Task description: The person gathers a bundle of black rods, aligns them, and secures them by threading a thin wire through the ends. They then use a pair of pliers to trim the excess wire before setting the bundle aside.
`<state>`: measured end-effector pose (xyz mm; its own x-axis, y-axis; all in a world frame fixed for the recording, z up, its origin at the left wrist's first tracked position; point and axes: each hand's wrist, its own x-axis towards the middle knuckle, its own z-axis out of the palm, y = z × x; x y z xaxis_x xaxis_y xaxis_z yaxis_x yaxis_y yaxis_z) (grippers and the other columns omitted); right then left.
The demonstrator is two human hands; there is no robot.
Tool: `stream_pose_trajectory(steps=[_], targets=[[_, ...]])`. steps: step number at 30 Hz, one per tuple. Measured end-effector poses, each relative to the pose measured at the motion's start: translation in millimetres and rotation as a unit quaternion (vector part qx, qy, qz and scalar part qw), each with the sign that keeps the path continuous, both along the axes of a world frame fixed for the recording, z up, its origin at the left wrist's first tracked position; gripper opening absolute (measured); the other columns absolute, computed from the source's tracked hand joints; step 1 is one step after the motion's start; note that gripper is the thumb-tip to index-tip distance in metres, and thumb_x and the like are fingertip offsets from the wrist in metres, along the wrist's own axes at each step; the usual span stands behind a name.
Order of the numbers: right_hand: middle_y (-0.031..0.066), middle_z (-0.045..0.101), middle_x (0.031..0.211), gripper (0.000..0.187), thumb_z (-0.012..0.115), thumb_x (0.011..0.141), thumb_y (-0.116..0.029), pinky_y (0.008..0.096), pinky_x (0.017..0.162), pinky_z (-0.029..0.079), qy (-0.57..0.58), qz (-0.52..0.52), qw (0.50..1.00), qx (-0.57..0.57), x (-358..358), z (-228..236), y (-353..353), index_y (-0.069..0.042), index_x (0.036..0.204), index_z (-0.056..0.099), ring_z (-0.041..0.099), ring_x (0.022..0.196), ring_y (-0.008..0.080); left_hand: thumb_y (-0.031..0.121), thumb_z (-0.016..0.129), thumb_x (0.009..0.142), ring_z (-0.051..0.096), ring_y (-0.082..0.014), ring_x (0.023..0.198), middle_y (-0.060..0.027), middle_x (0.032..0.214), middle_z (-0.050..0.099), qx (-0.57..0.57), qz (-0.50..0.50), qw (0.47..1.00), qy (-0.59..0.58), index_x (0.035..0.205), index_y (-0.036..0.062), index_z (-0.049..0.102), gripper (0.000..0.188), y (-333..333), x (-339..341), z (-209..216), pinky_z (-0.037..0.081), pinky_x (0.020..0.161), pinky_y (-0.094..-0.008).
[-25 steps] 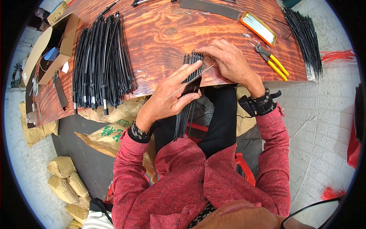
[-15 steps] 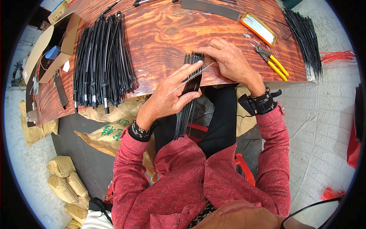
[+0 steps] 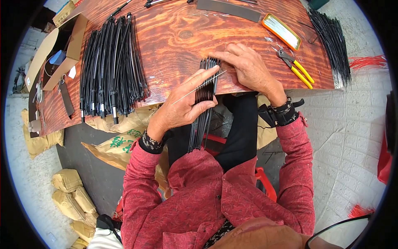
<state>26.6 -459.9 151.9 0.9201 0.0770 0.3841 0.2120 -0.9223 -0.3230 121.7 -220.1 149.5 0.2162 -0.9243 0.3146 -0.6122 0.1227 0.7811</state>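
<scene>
My left hand [image 3: 172,108] is closed around a bundle of thin black strands [image 3: 200,130], its fingers stretched along one side and the thumb across the other. The strands lie side by side like a flat band, running from the table edge down toward my lap. A thin pale wire [image 3: 222,73] slants across the bundle beneath my left fingers. At the upper end of the strands is my right hand [image 3: 253,69], its index finger stretched out to their tips and the other fingers bent. Its thumb is mostly hidden, and I see nothing held in it.
A large pile of black cables [image 3: 110,66] lies at left beside an open cardboard box [image 3: 68,52]. Yellow-handled pliers [image 3: 302,74] and an orange-rimmed tray [image 3: 299,44] of pale pins are at right. More black strands [image 3: 331,41] overhang the wooden table's [image 3: 178,54] right end.
The pale wire has shifted left across the bundle, so less of it sticks out on the right. The strands look slightly more spread under my left hand. My right hand has barely moved.
</scene>
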Motion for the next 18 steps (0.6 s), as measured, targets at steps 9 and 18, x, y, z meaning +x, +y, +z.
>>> stream_pose_trajectory(steps=[9,18], targets=[[0.0093,0.061,0.094,0.044,0.061,0.087,-0.001,0.0398,0.080,0.050,-0.019,0.029,0.997,0.067,1.0,-3.2,-5.7,-0.013,0.129,0.067,0.062,0.091,0.0295,0.018,0.075,0.087,0.044,-0.0431,0.141,-0.0180,0.157,0.043,-0.031,0.011,0.998,-0.055,0.097,0.0000,0.070,0.022,-0.7,1.2,-2.1,0.037,0.116,-0.0482],[0.0088,0.062,0.096,0.043,0.062,0.086,-0.002,0.0394,0.080,0.051,-0.025,0.013,0.999,0.046,1.5,-2.0,0.7,-0.014,0.126,0.069,0.062,0.093,0.0297,0.020,0.076,0.087,0.042,-0.0436,0.142,-0.0190,0.156,0.043,-0.031,0.008,0.998,-0.059,0.105,0.0004,0.070,0.028,-1.1,0.7,-2.1,0.036,0.115,-0.0505]])
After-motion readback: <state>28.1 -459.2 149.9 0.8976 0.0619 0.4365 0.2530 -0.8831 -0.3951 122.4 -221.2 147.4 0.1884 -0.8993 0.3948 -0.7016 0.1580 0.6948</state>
